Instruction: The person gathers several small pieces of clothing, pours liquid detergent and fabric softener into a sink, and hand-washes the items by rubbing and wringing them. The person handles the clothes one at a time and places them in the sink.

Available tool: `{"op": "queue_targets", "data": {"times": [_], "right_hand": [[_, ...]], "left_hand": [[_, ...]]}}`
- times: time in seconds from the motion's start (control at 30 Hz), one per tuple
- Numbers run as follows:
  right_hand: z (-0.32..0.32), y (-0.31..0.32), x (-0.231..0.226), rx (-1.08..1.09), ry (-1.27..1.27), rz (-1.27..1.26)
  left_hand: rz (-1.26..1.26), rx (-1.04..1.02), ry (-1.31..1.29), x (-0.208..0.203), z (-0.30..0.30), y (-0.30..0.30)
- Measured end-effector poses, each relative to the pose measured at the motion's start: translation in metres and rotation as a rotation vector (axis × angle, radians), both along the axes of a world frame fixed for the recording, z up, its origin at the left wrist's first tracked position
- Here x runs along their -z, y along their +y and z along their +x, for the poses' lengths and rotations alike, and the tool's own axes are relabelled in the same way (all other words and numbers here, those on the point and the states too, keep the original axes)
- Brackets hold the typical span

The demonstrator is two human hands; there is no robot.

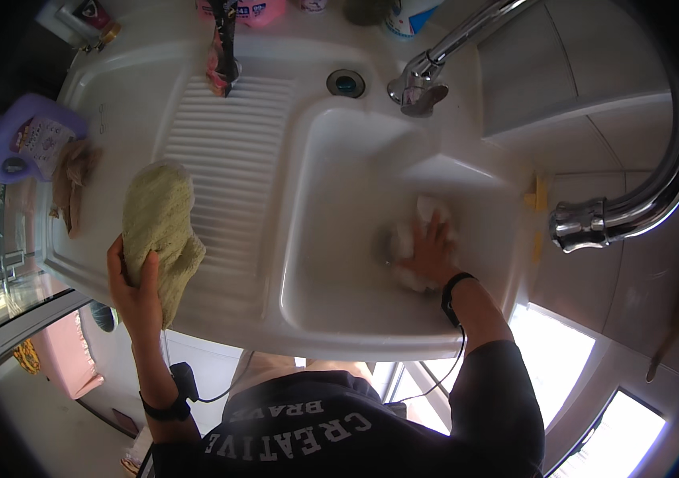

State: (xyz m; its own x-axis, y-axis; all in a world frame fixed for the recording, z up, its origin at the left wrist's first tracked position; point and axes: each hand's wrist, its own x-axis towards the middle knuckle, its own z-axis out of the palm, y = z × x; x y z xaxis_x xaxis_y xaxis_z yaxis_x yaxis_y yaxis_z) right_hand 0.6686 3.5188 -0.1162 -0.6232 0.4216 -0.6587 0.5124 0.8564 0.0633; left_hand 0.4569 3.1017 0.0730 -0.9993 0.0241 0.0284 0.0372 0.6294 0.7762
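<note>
My left hand [137,279] grips a pale yellow-green, textured, elongated piece of fabric [160,207] by its lower edge, thumb on its face. I cannot tell exactly what kind of article it is. It is held up over the left part of the washboard side of the sink. In the basin, my right hand [433,251] lies with fingers spread on a bunched white cloth [411,275]. That cloth rests on the basin floor, beside a dark round spot that looks like the drain.
A chrome tap [423,88] stands behind the basin, its curved spout [586,225] at the right. A ribbed washboard [232,175] lies left of the basin [339,319]. A purple bottle [33,139] and a crumpled brown cloth [74,179] sit at the far left.
</note>
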Motion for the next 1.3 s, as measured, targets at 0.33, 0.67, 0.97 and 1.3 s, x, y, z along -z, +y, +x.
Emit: {"op": "queue_targets", "data": {"times": [0.33,0.67,0.97,1.3], "right_hand": [[0.008,0.075,0.050,-0.104,0.450,-0.243],[-0.042,-0.042,-0.120,0.653,0.617,-1.486],[-0.091,-0.071,-0.039,-0.090,0.394,-0.224],[-0.104,-0.080,0.042,-0.511,0.383,-0.054]], "left_hand": [[0.114,0.112,-0.002,-0.004,0.008,0.008],[0.296,0.556,-0.125,0.018,0.048,0.104],[0.074,0.762,-0.111,0.020,0.052,0.102],[0.037,0.661,-0.230,0.032,0.061,0.062]]}}
